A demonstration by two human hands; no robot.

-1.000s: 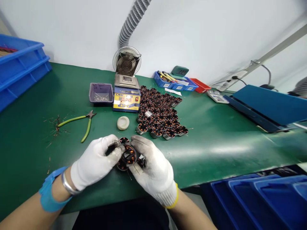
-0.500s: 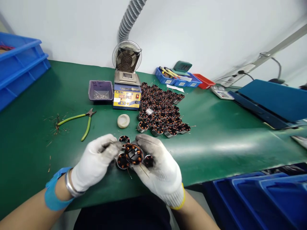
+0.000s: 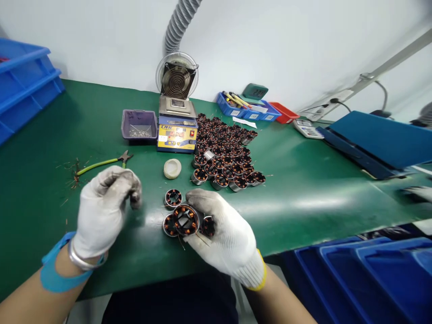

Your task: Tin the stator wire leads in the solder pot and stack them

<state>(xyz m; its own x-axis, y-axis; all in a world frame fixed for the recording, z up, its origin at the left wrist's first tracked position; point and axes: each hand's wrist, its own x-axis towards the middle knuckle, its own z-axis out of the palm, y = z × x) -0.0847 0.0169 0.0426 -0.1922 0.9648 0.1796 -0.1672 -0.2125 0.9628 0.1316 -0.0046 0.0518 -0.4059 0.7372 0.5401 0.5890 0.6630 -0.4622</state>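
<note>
we grip a metal ring [image 3: 186,226] with orange wire [image 3: 193,227] in our right hand [image 3: 224,236], over the green table [image 3: 303,193], three more rings [image 3: 169,226] close by, our left hand [image 3: 105,209] curled up, we cannot tell if it holds anything, green pliers [image 3: 97,165] behind it

Right glove [image 3: 226,236]: knitted cloth, matt, ribbed at the cuff
Held ring [image 3: 193,225]: copper-looking wire, slightly shiny
Table [image 3: 286,184]: smooth covering, glossy at the right
Bracelet [image 3: 78,259]: polished metal
Crates, upper left of frame [image 3: 23,87]: smooth plastic
</note>
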